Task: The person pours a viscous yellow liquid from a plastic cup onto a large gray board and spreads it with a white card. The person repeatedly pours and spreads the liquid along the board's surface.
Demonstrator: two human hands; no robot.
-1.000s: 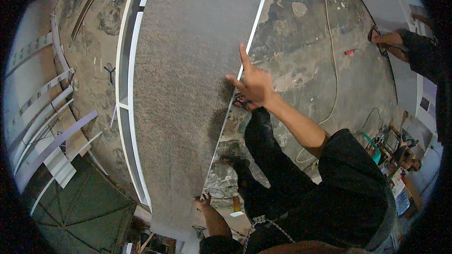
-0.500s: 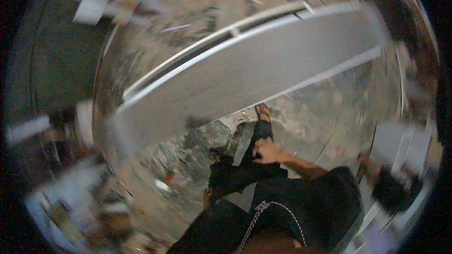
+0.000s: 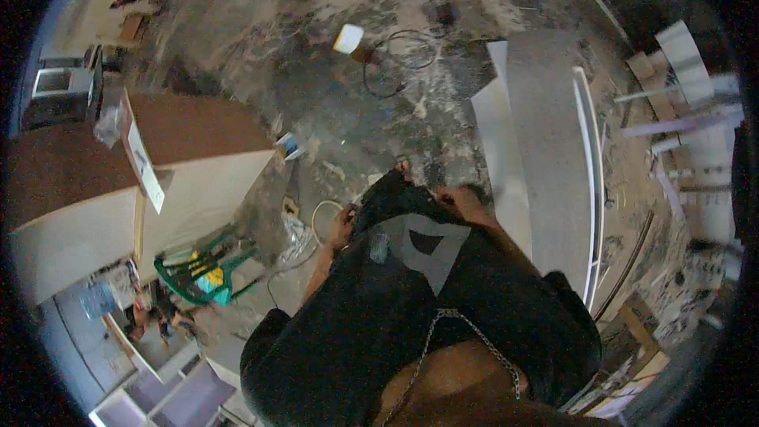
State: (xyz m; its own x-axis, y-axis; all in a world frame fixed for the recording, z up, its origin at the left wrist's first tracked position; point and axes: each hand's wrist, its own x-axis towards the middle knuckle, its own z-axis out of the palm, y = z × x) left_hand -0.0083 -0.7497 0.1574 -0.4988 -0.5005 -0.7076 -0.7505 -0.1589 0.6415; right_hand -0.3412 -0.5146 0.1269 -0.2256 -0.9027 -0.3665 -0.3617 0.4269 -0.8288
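My left hand (image 3: 341, 229) hangs beside my dark clothing, its fingers loosely apart and partly in shadow. I see nothing held in it. A pale cable loop (image 3: 315, 221) shows right by it; whether they touch I cannot tell. My right hand (image 3: 460, 204) hangs in front of my right side with loose fingers and nothing visible in it. To its right a long grey panel (image 3: 545, 158) with a white frame along its far right edge lies lengthwise, apart from the hand. A bent white sheet (image 3: 500, 130) lies along the panel's left side.
A brown-topped cabinet (image 3: 198, 130) stands at the left. Nearer is a green plastic chair (image 3: 178, 285) with yellow and teal things on it. A dark hose (image 3: 387, 93) and a white container (image 3: 349, 38) lie on the stained floor (image 3: 316, 111) ahead. Pale boards (image 3: 684, 63) clutter the far right.
My view has turned left, so the grey panel, which lay across in front of me, is now at my right. The cabinet and chair have come into view, and my left hand shows clearly.
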